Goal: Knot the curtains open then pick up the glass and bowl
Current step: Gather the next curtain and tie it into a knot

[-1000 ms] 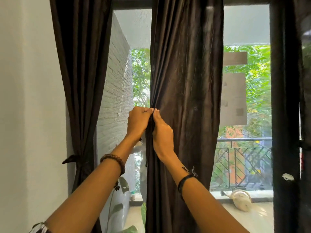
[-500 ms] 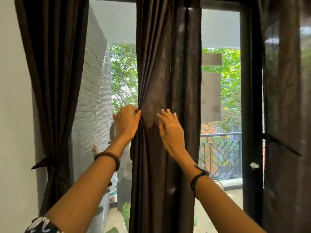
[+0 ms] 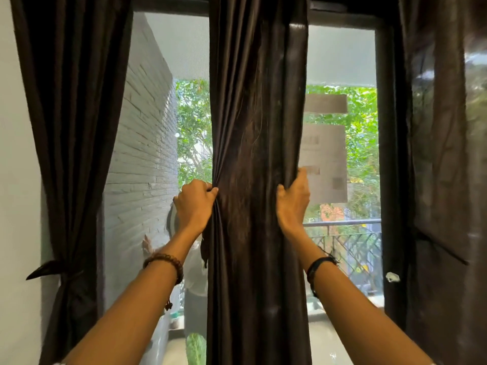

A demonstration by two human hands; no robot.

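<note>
Three dark curtains hung at the window. The left hand gripped the left edge of the middle curtain; the right hand gripped its right edge. The left curtain was already knotted.

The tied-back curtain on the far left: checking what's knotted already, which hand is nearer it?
Left. The left hand grips the middle curtain's near edge; the right hand grips its far edge.
</note>
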